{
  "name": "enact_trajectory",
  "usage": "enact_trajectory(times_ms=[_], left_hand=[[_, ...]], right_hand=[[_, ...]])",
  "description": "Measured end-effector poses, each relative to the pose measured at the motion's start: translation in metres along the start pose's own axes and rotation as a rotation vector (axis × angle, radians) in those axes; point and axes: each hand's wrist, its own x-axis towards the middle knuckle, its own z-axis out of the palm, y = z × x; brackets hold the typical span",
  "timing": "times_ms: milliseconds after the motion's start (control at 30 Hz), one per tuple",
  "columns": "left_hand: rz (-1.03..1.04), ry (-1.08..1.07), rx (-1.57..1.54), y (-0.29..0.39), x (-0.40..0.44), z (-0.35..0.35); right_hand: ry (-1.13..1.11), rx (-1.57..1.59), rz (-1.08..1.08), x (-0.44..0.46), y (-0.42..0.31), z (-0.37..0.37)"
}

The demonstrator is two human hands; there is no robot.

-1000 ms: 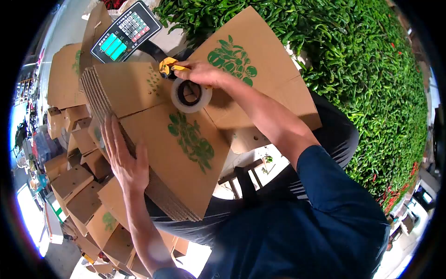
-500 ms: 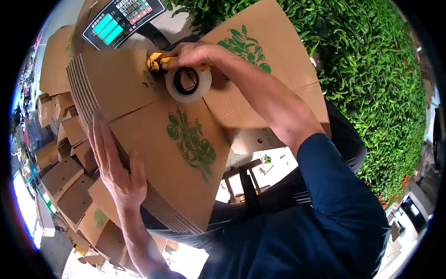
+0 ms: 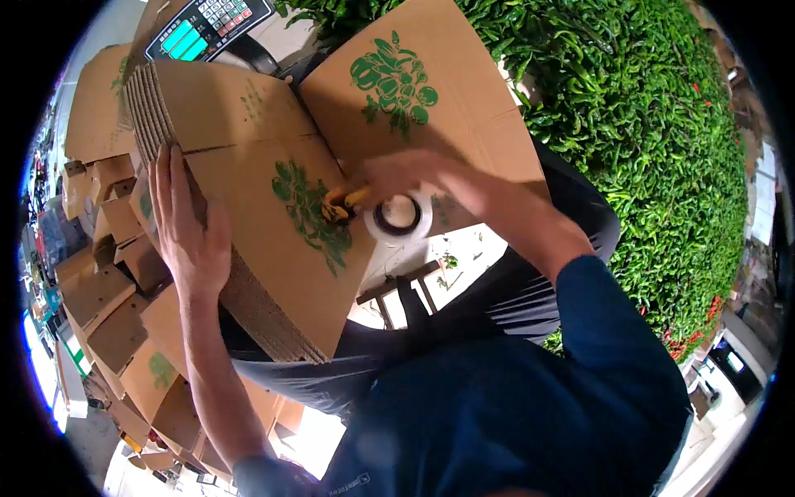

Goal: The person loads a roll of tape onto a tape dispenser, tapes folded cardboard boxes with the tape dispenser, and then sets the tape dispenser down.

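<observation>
My right hand (image 3: pixel 402 172), slightly blurred, grips a yellow and black tape dispenser (image 3: pixel 338 207) carrying a wide roll of clear tape (image 3: pixel 420 219). It is over the right part of a folded cardboard box (image 3: pixel 248 178) with green vegetable prints, the top one in a stack of flattened boxes. My left hand (image 3: pixel 192 240) lies along the stack's left edge, fingers stretched out and thumb apart. An opened cardboard panel (image 3: pixel 464 91) with a green print slants up at the right. Whether tape touches the cardboard is hidden.
A digital scale display (image 3: pixel 203 37) stands at the top left. Many cardboard boxes (image 3: pixel 124 298) are piled on the left. A large heap of green peppers (image 3: pixel 662 166) fills the right side, with a few red ones low down.
My right hand has brought the tape dispenser down from the box's upper part toward its lower right edge. My left hand stays on the stack's edge; the view has shifted slightly.
</observation>
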Motion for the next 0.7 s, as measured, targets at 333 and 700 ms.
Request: enact_trajectory(times_ms=[333, 700], left_hand=[[0.029, -0.024, -0.217, -0.003, 0.008, 0.003], [-0.06, 0.059, -0.072, 0.024, 0.015, -0.002]], right_hand=[[-0.759, -0.741, 0.035, 0.119, -0.046, -0.057], [-0.354, 0.141, -0.086, -0.079, -0.052, -0.027]])
